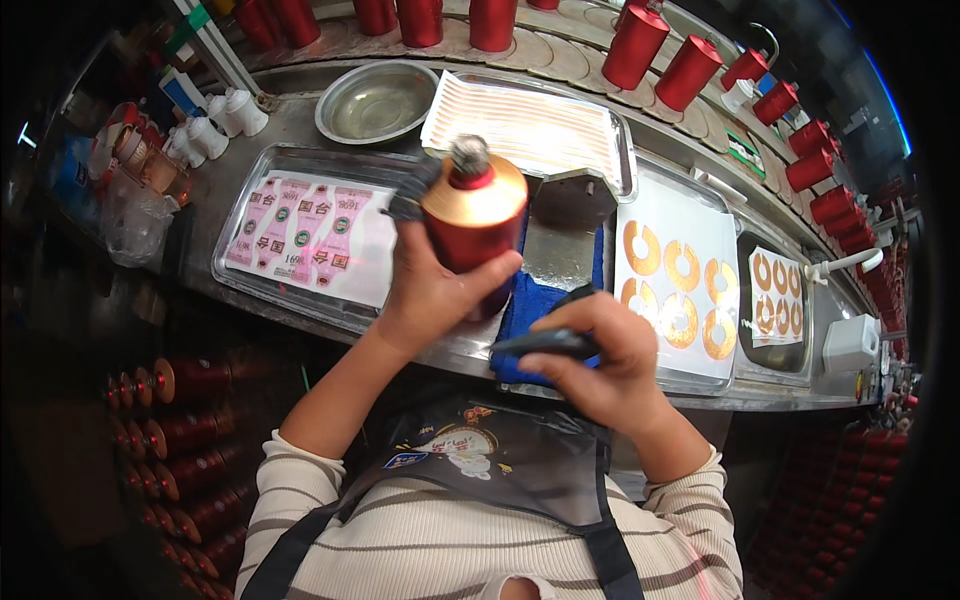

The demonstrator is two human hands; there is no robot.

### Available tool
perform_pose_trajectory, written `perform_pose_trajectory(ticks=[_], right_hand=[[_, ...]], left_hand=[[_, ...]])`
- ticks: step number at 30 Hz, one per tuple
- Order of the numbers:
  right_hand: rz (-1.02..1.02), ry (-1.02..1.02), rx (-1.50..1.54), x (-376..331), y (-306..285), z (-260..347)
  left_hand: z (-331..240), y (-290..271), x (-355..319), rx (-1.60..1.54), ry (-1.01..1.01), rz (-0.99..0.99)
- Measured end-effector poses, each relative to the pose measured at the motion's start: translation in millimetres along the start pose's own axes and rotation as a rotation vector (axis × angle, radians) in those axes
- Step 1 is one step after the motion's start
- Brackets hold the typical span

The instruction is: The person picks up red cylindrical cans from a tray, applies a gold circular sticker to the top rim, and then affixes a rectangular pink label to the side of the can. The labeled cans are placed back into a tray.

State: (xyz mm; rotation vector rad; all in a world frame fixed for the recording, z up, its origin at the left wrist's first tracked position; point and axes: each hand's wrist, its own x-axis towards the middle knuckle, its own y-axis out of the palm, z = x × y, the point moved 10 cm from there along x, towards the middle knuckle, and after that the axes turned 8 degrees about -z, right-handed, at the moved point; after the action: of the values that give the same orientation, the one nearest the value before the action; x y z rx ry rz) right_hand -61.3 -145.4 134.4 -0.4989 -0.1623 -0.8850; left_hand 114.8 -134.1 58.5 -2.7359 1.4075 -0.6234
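Observation:
My left hand (425, 290) is wrapped round a red bottle (470, 235), held upright over the worktop. It has a gold shoulder and a silvery top; black coverings show on the fingertips behind it. Closed in front of my chest is my right hand (615, 365), on a slim black thing (545, 344) with a pointed end, its kind unclear. Beneath that hand lies a blue cloth (530, 310), with a wet metal plate (560, 255) and a dark block (572, 200) beyond the bottle.
Left is a tray (225, 245) with pink printed labels (310, 235); right, a sheet of gold ring-shaped stickers (680, 260). Behind stand a metal bowl (375, 105) and a striped sheet (525, 120). Red bottles (635, 45) line the conveyor. A sink (800, 350) is far right.

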Motion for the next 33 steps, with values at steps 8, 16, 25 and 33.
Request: perform_pose_trajectory(ticks=[8, 16, 25, 33], right_hand=[[-0.3, 0.661, 0.206, -65.5, -61.7, -113.0], [-0.182, 0.676, 0.044, -76.2, -46.2, -126.5], [-0.133, 0.609, -0.008, -79.2, -44.5, -111.9], [-0.241, 0.691, 0.178, -79.5, -42.6, -139.9]], left_hand=[[-20.9, 76.9, -15.4, -0.287, -0.443, 0.444], [18.5, 117.0, -14.0, -0.202, -0.495, 0.427], [13.3, 117.0, -24.0, -0.03, -0.483, 0.54], [29.7, 124.1, -15.9, -0.101, -0.488, 0.458]])
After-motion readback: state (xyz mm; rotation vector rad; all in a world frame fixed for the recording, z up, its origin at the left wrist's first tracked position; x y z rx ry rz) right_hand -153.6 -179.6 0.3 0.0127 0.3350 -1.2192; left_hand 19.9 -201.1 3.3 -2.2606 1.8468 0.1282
